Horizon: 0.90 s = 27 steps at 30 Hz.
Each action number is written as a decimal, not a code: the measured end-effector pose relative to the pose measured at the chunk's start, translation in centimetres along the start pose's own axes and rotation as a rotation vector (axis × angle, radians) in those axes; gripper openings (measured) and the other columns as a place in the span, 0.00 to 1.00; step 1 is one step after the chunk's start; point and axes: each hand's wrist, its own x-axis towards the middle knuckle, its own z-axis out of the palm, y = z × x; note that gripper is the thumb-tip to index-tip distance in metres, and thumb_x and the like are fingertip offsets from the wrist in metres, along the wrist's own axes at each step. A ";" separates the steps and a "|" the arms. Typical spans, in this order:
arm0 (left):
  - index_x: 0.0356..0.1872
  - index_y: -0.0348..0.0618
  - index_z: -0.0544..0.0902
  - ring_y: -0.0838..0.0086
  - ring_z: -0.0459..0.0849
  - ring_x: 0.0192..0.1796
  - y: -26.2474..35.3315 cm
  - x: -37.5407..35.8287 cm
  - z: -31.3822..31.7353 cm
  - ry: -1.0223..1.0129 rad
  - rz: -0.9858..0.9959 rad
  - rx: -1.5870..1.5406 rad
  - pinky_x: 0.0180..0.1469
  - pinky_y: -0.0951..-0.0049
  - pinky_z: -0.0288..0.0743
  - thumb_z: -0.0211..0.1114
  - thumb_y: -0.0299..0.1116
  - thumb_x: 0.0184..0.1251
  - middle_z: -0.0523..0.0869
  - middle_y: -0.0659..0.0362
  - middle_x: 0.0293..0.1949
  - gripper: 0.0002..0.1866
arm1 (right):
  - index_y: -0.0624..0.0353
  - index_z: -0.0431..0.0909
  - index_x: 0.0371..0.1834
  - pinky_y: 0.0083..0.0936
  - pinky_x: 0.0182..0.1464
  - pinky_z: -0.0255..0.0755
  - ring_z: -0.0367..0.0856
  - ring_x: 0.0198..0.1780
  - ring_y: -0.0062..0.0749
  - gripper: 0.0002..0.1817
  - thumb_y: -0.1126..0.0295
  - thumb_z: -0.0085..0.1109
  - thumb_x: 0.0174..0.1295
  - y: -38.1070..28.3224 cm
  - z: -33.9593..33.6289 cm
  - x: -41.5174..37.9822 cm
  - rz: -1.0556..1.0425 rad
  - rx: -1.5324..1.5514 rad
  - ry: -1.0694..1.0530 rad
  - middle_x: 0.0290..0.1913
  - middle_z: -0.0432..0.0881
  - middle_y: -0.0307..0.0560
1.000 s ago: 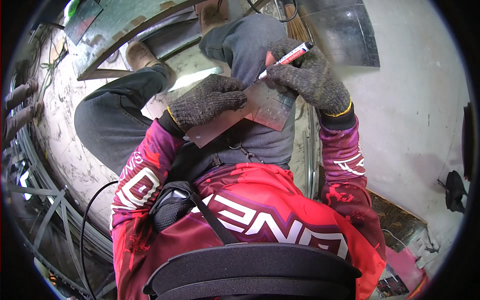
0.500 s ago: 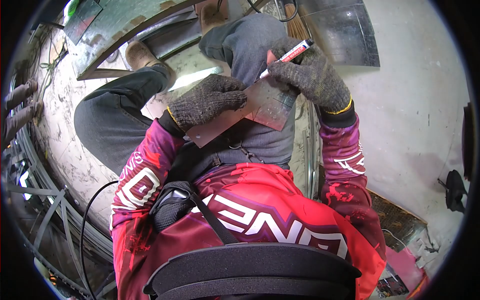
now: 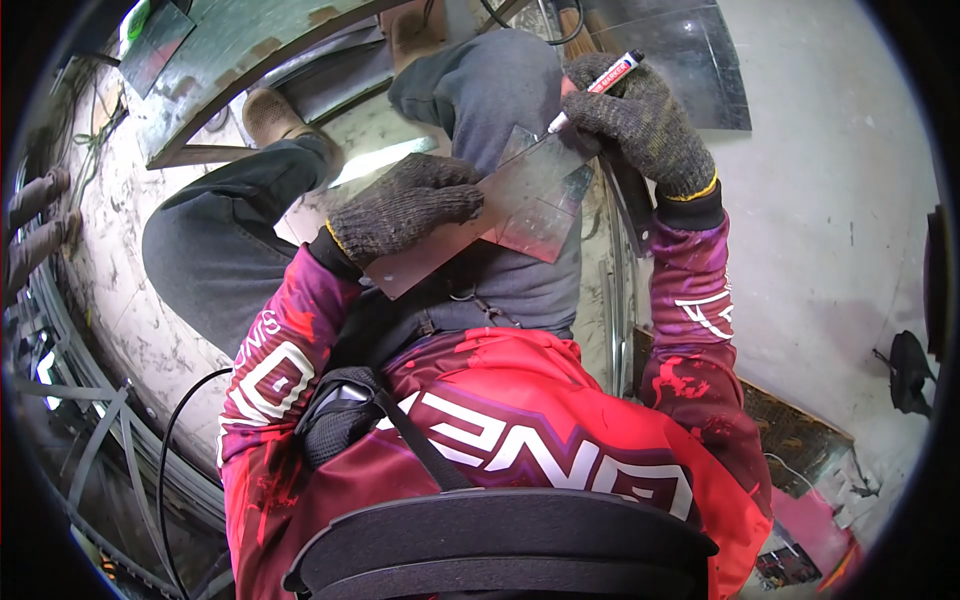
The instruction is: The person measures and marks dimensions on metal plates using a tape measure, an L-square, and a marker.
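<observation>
My left hand (image 3: 405,205), in a dark knitted glove, is closed on a flat metal strip (image 3: 432,248) that slants up to the right. The strip lies across a small shiny metal sheet (image 3: 540,222) with lines drawn on it, over my lap. In my right hand (image 3: 650,130), also gloved, is a white marker (image 3: 610,78) with red lettering. Its tip points down-left, right at the upper edge of the strip, where a dark line shows on the sheet. The palm sides of both gloves are hidden.
A metal-topped bench (image 3: 225,70) stands at upper left, and a dark metal sheet (image 3: 675,65) leans at upper right near a broom (image 3: 577,40). Long metal profiles (image 3: 150,440) lie at left. Another person's legs (image 3: 40,205) show at the far left edge.
My right hand has moved up and right with the marker, its tip further along the strip's upper edge. More of the sheet shows above the strip. My left hand keeps its hold.
</observation>
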 end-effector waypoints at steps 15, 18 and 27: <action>0.37 0.34 0.80 0.69 0.79 0.35 1.1 0.5 0.0 0.031 -0.349 -0.310 0.45 0.66 0.75 0.61 0.34 0.74 0.80 0.54 0.31 0.12 | 0.62 0.81 0.56 0.22 0.44 0.81 0.86 0.42 0.27 0.13 0.68 0.62 0.74 3.5 -0.4 -4.8 -0.035 0.467 0.441 0.45 0.85 0.44; 0.37 0.34 0.80 0.74 0.79 0.36 1.8 0.6 0.0 0.033 -0.548 -0.405 0.45 0.69 0.74 0.61 0.35 0.74 0.80 0.57 0.31 0.12 | 0.61 0.78 0.64 0.31 0.51 0.82 0.87 0.50 0.37 0.18 0.71 0.60 0.72 8.2 3.3 -7.7 0.166 0.265 0.632 0.52 0.85 0.52; 0.44 0.34 0.82 0.73 0.81 0.38 -1.4 -2.0 2.0 0.155 -0.011 0.242 0.43 0.70 0.77 0.61 0.33 0.74 0.82 0.57 0.36 0.10 | 0.65 0.77 0.66 0.49 0.62 0.76 0.81 0.60 0.59 0.24 0.77 0.57 0.65 12.9 6.0 -15.3 -0.124 -0.782 0.461 0.56 0.82 0.65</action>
